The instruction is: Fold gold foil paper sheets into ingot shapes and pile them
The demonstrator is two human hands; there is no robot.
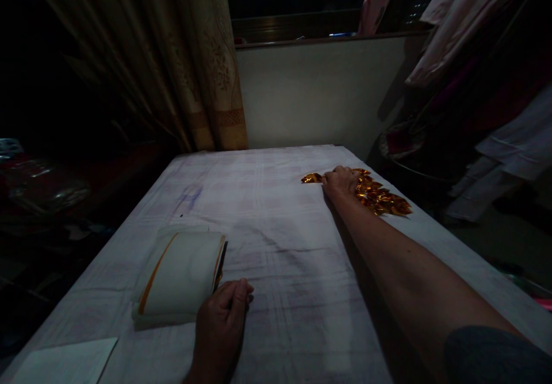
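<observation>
My right hand [340, 181] reaches far across the table and rests on a heap of shiny gold foil pieces [382, 197]. Its fingers are curled over the heap, and one foil piece [311, 178] sticks out to the left of them. My left hand [224, 309] lies near the table's front, fingers curled, touching a thin dark tool [219, 269] that runs along the right edge of a folded cream cloth with an orange stripe [179, 277].
The table is covered by a stained white sheet [276, 223]. A white paper [64, 361] lies at the front left corner. Beige curtains [181, 62] hang behind, a white wall is beyond, and clothes [483, 73] hang at the right.
</observation>
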